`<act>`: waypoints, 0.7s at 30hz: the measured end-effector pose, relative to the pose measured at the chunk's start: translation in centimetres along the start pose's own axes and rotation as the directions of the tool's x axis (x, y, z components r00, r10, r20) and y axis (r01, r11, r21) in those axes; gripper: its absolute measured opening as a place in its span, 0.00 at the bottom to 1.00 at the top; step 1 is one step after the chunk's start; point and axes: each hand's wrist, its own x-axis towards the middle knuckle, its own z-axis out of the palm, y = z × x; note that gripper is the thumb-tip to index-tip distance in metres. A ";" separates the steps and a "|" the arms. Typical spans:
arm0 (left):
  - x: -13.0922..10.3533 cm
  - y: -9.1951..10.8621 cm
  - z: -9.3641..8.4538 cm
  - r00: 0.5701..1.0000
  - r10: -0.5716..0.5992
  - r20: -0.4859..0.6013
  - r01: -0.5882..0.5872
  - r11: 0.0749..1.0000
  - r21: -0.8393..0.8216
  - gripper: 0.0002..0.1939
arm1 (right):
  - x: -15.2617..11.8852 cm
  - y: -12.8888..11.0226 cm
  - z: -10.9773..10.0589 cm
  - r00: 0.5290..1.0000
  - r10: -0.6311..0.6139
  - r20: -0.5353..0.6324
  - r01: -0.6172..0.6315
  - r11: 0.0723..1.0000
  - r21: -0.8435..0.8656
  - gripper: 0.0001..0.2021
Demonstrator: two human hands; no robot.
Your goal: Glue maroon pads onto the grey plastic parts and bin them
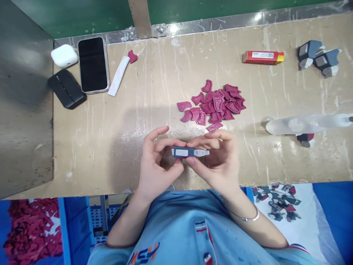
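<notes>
Between my two hands, just above the front part of the table, is a small dark blue and light grey plastic part [184,152]. My left hand [158,165] pinches its left end between thumb and fingers. My right hand [219,160] pinches it from the other side, with the grey tip pointing right. A loose pile of small maroon plastic pieces [218,105] lies on the table just beyond my hands. The underside of the held part is hidden from me.
A phone [93,65], white earphone case [64,56], black device [67,89] and white strip [118,76] lie at left. A red lighter [261,57], blue-grey parts [320,57] and a translucent bottle [309,124] are at right. Bins hold maroon pieces [33,232] and finished-looking parts [278,201] below the edge.
</notes>
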 end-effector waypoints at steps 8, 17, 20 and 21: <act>-0.1 0.1 -0.3 0.999 -0.023 0.035 0.024 0.999 -0.041 0.31 | -0.2 -0.1 -0.4 0.999 -0.048 0.025 0.051 0.995 -0.087 0.22; -0.3 0.1 -0.1 0.997 -0.049 0.062 0.051 0.998 -0.041 0.30 | -0.3 0.2 0.0 0.986 -0.157 -0.050 0.149 0.980 -0.135 0.18; -0.3 0.1 -0.3 0.996 -0.034 0.086 0.038 0.999 -0.040 0.27 | -0.3 0.1 0.2 0.985 -0.161 -0.066 0.152 0.979 -0.133 0.16; -0.3 0.1 -0.3 0.996 -0.021 0.087 0.025 0.999 -0.046 0.26 | -0.3 0.1 0.3 0.986 -0.151 -0.068 0.141 0.982 -0.128 0.16</act>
